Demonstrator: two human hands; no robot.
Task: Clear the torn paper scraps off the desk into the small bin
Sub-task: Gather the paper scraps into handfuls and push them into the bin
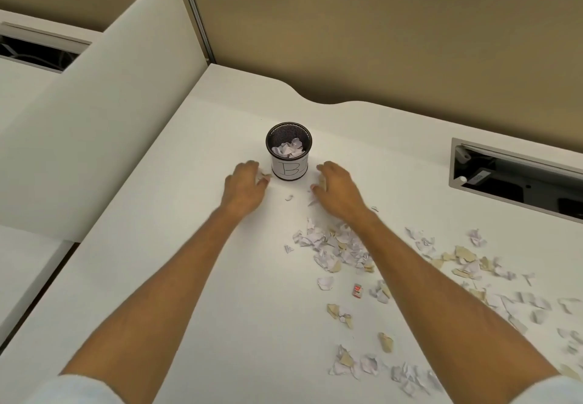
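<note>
Left hand (247, 183) and right hand (339, 187) are resting palm-down, fingers loosely spread, flanking the small bin (288, 151) on the desk (157, 246). Most paper scraps (334, 247) are lying behind; gathering them probably comes next.

Office cubicle, white desk (195, 246), tan partition walls (394, 41), cable tray (517, 179)

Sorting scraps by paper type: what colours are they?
White and tan scraps, clearest in the head view.

Bare desk (189, 214) left of bin (288, 151), scraps (337, 246) crowding right
</note>
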